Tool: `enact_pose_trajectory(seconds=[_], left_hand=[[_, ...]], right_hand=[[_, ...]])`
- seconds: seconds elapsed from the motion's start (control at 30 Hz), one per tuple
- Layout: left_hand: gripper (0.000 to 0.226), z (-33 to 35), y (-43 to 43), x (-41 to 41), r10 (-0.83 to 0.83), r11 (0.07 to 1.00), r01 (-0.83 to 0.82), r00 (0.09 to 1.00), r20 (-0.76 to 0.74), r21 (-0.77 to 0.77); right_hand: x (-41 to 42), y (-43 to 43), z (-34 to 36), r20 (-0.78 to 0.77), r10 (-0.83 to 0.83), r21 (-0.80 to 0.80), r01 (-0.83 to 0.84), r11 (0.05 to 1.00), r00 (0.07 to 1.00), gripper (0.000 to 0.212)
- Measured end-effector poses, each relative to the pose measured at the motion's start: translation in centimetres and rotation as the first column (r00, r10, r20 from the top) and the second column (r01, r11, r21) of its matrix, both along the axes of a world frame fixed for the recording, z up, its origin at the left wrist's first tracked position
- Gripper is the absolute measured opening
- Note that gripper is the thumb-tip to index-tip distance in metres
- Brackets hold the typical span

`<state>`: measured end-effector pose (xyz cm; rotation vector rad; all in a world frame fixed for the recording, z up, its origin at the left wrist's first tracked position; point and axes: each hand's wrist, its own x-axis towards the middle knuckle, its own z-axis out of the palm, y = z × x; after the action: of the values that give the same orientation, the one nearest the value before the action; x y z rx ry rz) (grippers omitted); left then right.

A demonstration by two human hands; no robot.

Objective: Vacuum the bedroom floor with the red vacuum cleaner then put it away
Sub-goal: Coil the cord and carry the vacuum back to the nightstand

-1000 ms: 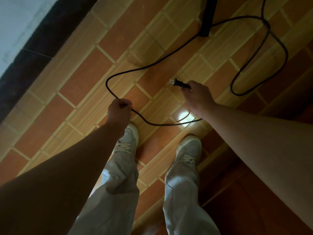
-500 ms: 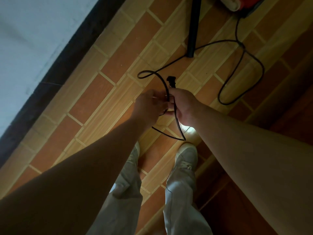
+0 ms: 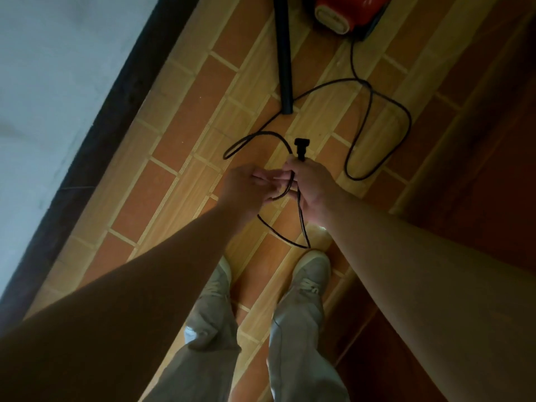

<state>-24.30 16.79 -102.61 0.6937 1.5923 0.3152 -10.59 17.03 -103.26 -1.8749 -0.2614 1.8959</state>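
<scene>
Mid-frame, the right hand (image 3: 314,188) grips gathered loops of black cord (image 3: 410,123), the plug (image 3: 301,146) sticking up, while the left hand (image 3: 246,190) pinches in another loop. This looks like coiling for storage. Next, gather the slack trailing to the red vacuum cleaner (image 3: 345,10) at the top edge.

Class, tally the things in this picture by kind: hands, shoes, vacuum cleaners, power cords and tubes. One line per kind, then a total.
Hands: 2 (left hand, right hand)
Shoes: 2 (left shoe, right shoe)
Vacuum cleaners: 1 (red vacuum cleaner)
Power cords: 1 (power cord, plug included)
Tubes: 1 (black tube)
Total: 7
</scene>
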Motion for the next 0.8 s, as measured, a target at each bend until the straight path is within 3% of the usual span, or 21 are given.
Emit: enact_pose_trajectory(seconds=[0.13, 0.23, 0.3, 0.4, 0.63, 0.8], left_hand=[[0.023, 1.0, 0.5, 0.2, -0.096, 0.979, 0.126, 0.978, -0.185, 0.158], [0.029, 2.7, 1.5, 0.7, -0.202, 0.93, 0.28, 0.931, -0.303, 0.24], [0.032, 3.9, 2.2, 1.2, -0.252, 0.903, 0.352, 0.898, -0.36, 0.248], [0.044, 5.1, 3.7, 2.4, -0.364, 0.873, 0.461, 0.833, -0.417, 0.16], [0.051, 3.1, 7.4, 6.6, -0.609, 0.751, 0.658, 0.726, -0.319, 0.064], [0.036, -1.1, 9.5, 8.2, -0.749, 0.641, 0.765, 0.61, -0.259, -0.053]], right_hand=[[2.7, 0.4, 0.8, 0.033, -0.198, 0.001, 0.198, 0.98, 0.98, 0.027], [5.2, 0.2, 2.1, 0.152, -0.154, -0.008, 0.157, 0.988, 0.976, 0.016], [6.9, 0.0, 3.2, 0.223, -0.162, 0.022, 0.161, 0.987, 0.961, 0.012], [9.1, 0.0, 4.7, 0.321, -0.204, 0.056, 0.196, 0.979, 0.925, 0.023], [11.7, 2.7, 3.9, 0.321, -0.276, -0.019, 0.298, 0.954, 0.906, 0.023], [12.9, 5.3, 2.6, 0.293, -0.413, -0.043, 0.443, 0.895, 0.862, 0.021]])
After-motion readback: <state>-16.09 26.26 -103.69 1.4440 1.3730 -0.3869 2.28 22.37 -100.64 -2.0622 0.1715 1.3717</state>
